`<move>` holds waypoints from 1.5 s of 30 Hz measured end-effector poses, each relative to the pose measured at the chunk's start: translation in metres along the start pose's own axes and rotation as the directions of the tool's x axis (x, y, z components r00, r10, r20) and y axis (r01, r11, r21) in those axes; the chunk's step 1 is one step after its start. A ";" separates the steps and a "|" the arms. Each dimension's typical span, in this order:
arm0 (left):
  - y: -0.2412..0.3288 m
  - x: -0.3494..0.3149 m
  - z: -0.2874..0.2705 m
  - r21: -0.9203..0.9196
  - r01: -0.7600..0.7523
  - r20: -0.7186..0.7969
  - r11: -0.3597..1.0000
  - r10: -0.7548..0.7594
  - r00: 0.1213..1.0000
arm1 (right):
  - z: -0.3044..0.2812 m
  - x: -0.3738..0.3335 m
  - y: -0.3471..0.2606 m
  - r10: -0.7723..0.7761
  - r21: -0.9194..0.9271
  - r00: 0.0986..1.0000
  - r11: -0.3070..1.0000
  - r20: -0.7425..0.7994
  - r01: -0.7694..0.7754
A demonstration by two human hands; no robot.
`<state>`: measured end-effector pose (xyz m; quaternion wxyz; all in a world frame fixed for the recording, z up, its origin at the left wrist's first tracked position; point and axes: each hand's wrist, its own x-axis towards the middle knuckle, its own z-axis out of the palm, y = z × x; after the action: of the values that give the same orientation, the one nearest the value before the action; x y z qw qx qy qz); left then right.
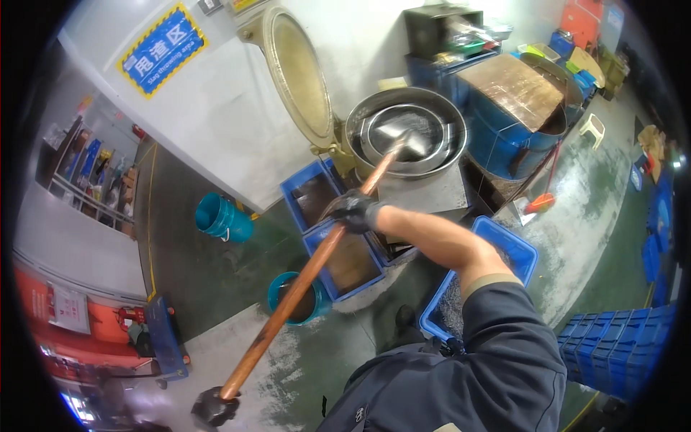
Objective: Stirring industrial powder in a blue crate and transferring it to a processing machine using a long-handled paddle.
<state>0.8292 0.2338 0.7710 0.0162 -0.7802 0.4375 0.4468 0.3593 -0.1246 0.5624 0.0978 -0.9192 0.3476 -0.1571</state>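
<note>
Fingers of the right hand point(358, 211) wrap mid-handle and those of the left hand point(216, 407) hold the end of a shovel point(314, 268), its blade point(415, 145) beyond them at the round drum point(432, 168), wide spacing that should help steer it clear of the rim.

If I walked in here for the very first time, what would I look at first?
Probably the long wooden handle slanting across the middle, with your right hand partway along it and your left hand at its lower end. Its top end reaches the round metal drum at upper center. Left of that, a big round lid stands open.
</note>
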 end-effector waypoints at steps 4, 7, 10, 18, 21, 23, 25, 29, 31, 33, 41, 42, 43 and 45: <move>0.047 0.027 0.053 0.008 -0.256 -0.019 0.967 0.256 0.967 | -0.027 -0.015 0.054 0.041 -0.170 0.903 0.985 0.429 0.036; 0.045 0.029 0.055 0.049 -0.069 0.109 0.996 0.064 0.992 | -0.021 -0.025 0.043 0.041 -0.234 0.955 0.972 0.292 0.030; -0.022 -0.011 0.000 -0.369 0.105 0.233 0.924 -0.017 0.972 | -0.006 0.000 -0.001 0.050 -0.147 0.989 0.989 0.139 -0.030; -0.006 0.036 0.035 -0.453 0.059 0.197 0.890 0.035 0.980 | 0.023 0.030 0.050 0.054 -0.056 0.952 0.998 0.301 -0.039; 0.013 -0.008 0.008 -0.072 0.003 -0.098 0.997 -0.010 0.995 | -0.014 0.031 0.012 0.084 -0.254 0.961 0.967 0.264 -0.015; 0.017 -0.050 -0.036 -0.078 0.054 -0.151 0.995 -0.066 0.986 | -0.025 0.037 -0.003 0.002 -0.152 0.986 0.988 0.169 0.024; 0.010 -0.110 -0.067 0.174 -0.188 -0.251 0.967 0.228 0.941 | -0.085 0.042 -0.069 -0.037 -0.089 0.996 0.995 0.085 0.045; 0.029 -0.104 -0.065 0.038 -0.060 -0.118 0.997 0.064 0.991 | -0.108 0.034 -0.110 -0.012 0.030 0.998 1.000 0.067 0.010; 0.048 -0.091 -0.050 -0.057 0.030 -0.032 0.998 -0.031 0.999 | -0.095 0.026 -0.094 -0.059 -0.035 0.992 0.997 0.115 0.063; 0.069 -0.077 -0.031 -0.128 0.118 0.066 0.985 -0.110 0.992 | -0.053 0.015 -0.021 -0.033 0.186 0.986 0.983 0.163 0.002; 0.022 -0.040 -0.001 -0.105 -0.106 0.155 0.989 0.121 0.980 | -0.020 0.000 0.020 -0.072 0.258 0.985 0.966 0.154 0.031; 0.023 -0.065 -0.021 -0.263 0.105 0.230 0.959 -0.043 0.972 | -0.038 0.002 -0.022 -0.079 0.173 0.967 0.984 0.242 0.037; 0.026 -0.082 -0.031 -0.393 0.316 0.327 0.864 -0.190 0.926 | -0.047 0.005 -0.043 -0.078 0.089 0.942 0.995 0.327 0.052; 0.032 -0.070 -0.017 -0.161 0.136 0.214 0.977 -0.100 0.972 | -0.030 0.014 -0.003 -0.076 0.167 0.913 0.986 0.401 0.009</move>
<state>0.8032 0.2533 0.8430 0.0192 -0.7533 0.3452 0.5595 0.3599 -0.1340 0.5943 0.2387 -0.9281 0.2858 0.0073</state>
